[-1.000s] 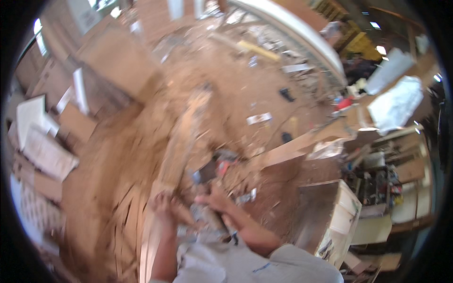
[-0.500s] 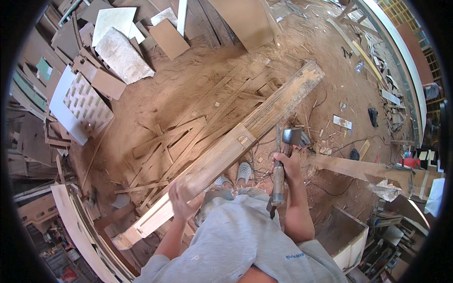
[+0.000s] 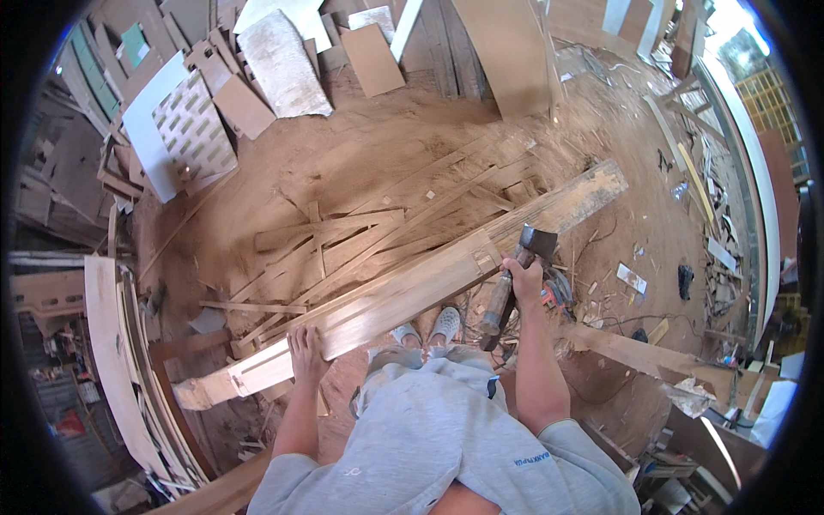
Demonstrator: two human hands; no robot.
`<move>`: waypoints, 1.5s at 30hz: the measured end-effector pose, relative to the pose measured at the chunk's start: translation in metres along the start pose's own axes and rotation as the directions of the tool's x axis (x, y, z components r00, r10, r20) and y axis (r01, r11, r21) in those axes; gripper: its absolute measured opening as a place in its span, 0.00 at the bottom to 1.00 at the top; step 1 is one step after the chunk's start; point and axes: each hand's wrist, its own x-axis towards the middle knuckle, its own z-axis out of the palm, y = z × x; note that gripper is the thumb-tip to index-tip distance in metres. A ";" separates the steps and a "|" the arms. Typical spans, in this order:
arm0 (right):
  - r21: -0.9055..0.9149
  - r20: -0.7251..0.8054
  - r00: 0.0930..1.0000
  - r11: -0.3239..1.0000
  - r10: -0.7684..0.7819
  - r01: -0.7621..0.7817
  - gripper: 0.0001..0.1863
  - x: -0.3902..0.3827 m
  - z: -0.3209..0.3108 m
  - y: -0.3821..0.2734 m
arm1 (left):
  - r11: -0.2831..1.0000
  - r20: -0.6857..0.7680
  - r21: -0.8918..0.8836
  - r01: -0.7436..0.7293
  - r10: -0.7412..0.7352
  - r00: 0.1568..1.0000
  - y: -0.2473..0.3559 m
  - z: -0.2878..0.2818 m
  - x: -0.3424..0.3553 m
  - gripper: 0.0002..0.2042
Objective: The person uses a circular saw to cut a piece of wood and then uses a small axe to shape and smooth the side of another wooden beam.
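Note:
A long, pale timber beam [image 3: 403, 296] lies slantwise in front of my feet, running from near left to far right, with a cut joint toward its middle. My left hand [image 3: 307, 350] rests on its near left part, fingers laid over the top face and the thumb by the near edge. Beside the beam's near edge, my right hand [image 3: 525, 281] is closed round a hatchet [image 3: 538, 241] with a dark metal head. The same hand also grips a wooden-handled tool [image 3: 496, 306], which looks like a chisel; its blade is hidden.
Thin wooden strips [image 3: 360, 225] lie crossed on the sawdust-covered ground beyond the beam. Boards and a patterned panel [image 3: 196, 120] lean at the far left. A red and grey power tool [image 3: 560, 290] sits right of my right hand, among cables. Long planks [image 3: 124, 360] stand at the near left.
My left hand has come down onto the beam. My right hand has moved forward and tilted the tools, bringing them closer to the beam. The view has turned somewhat.

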 end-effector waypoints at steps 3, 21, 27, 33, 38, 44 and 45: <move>-0.057 0.009 0.999 0.997 0.045 -0.044 0.07 -0.004 -0.002 -0.005 | 0.998 0.005 0.044 -0.044 0.044 0.999 -0.007 0.002 -0.006 0.49; -0.100 0.155 0.988 0.994 -0.022 0.038 0.09 -0.007 0.043 -0.054 | 0.911 0.559 -0.151 0.383 -0.241 0.793 0.001 -0.099 0.015 0.30; -0.118 0.406 0.881 0.970 0.244 -0.214 0.13 -0.051 0.080 -0.027 | 0.978 0.257 -0.066 0.198 -0.176 0.950 -0.090 -0.091 -0.041 0.27; -0.167 0.520 0.786 0.943 0.333 -0.289 0.13 -0.085 0.122 -0.046 | 0.938 0.259 0.033 0.346 -0.342 0.903 -0.180 -0.086 -0.085 0.30; -0.256 0.485 0.809 0.938 0.333 -0.232 0.11 -0.083 0.131 -0.063 | 0.869 0.401 0.184 0.460 -0.494 0.772 -0.185 -0.106 -0.084 0.33; -0.124 0.515 0.734 0.885 0.444 -0.448 0.16 -0.091 0.149 -0.087 | 0.929 0.340 -0.315 0.193 -0.079 0.937 -0.053 -0.153 0.016 0.40; -0.128 0.518 0.733 0.888 0.441 -0.443 0.16 -0.093 0.153 -0.089 | 0.903 0.203 -0.426 0.043 0.050 0.978 -0.020 -0.151 0.036 0.36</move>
